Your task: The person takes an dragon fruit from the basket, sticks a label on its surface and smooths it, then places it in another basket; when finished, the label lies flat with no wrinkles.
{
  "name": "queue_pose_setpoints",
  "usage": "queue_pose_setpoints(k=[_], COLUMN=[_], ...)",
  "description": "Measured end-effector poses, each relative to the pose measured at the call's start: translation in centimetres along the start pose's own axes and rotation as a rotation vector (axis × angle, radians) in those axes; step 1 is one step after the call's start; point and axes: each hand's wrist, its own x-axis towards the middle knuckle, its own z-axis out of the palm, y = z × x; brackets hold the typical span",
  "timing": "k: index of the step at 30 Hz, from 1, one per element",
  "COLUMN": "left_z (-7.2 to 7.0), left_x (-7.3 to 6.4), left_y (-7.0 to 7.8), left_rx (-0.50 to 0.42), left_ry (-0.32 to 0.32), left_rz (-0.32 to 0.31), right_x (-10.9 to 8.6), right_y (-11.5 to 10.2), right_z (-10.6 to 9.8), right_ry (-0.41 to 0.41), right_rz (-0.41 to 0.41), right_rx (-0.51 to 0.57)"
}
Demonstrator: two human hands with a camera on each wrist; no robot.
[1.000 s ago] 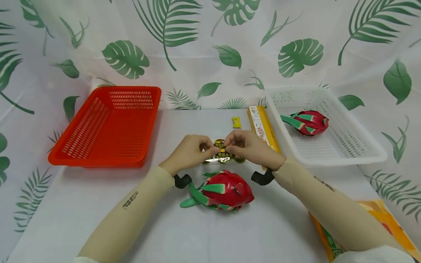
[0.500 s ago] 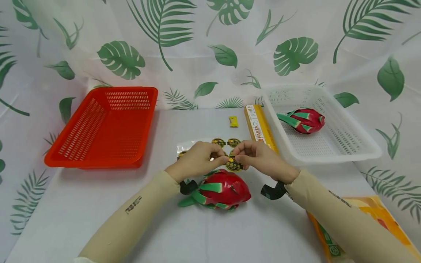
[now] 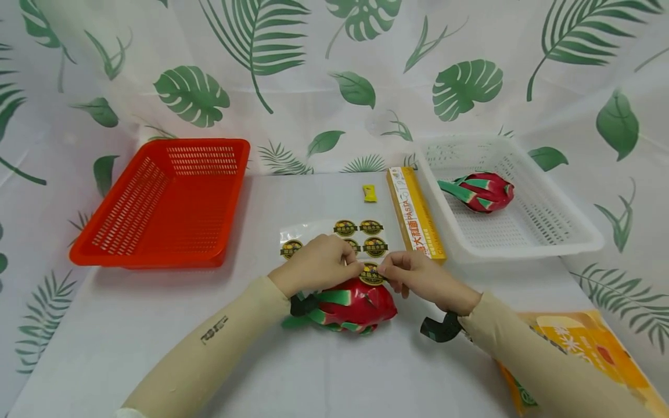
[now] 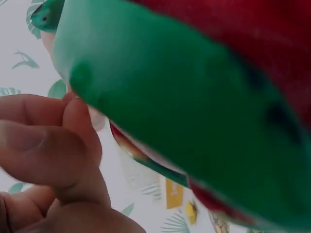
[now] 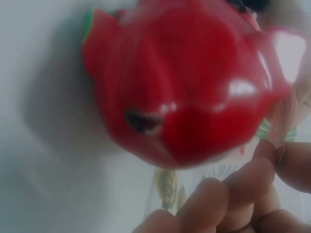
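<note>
A black-and-gold oval sticker (image 3: 371, 274) is stretched between my hands, just above the far side of a red dragon fruit (image 3: 372, 305) with green scales. My left hand (image 3: 320, 264) pinches its left edge, and my right hand (image 3: 428, 280) pinches its right edge. Behind them a clear sheet (image 3: 309, 232) bears several matching stickers, partly covered by the left hand. The left wrist view has a green scale (image 4: 160, 92) filling much of it, beside the curled fingers (image 4: 43, 150). Seen from the right wrist, the fruit's blunt red end (image 5: 189, 97) hangs above the fingertips (image 5: 250, 177).
A red basket (image 3: 159, 258) stands at the back left. At the back right a white basket (image 3: 538, 251) holds another dragon fruit (image 3: 486, 191). Between them lie a yellow pasta box (image 3: 416, 215) and a small yellow packet (image 3: 370, 193). An orange bag (image 3: 585, 342) lies at front right.
Both hands have come toward me from the sticker sheet to the dragon fruit, bringing the sticker. More of the sheet and the pasta box shows now.
</note>
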Motion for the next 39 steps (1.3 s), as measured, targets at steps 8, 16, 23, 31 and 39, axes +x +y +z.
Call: queue_pose_setpoints(k=[8, 16, 23, 31, 39], left_z=[0.2, 0.1, 0.0, -0.1, -0.2], left_x=[-0.2, -0.3, -0.3, -0.2, -0.1], left_y=[0.2, 0.3, 0.3, -0.1, -0.1], left_rx=[0.057, 0.092, 0.097, 0.053, 0.061], left_ry=[-0.030, -0.070, -0.111, -0.132, -0.120], left_rz=[-0.042, -0.044, -0.063, -0.068, -0.049], right_x=[0.0, 0.0, -0.1, -0.1, 0.6], right_y=[0.4, 0.6, 0.9, 1.4, 0.7], right_z=[0.7, 1.0, 0.7, 0.3, 0.5], right_ry=[-0.012, -0.007, -0.044, -0.089, -0.080], right_rz=[-0.016, -0.045, -0.052, -0.076, -0.022], right_rx=[-0.012, -0.069, -0.032, 0.011, -0.053])
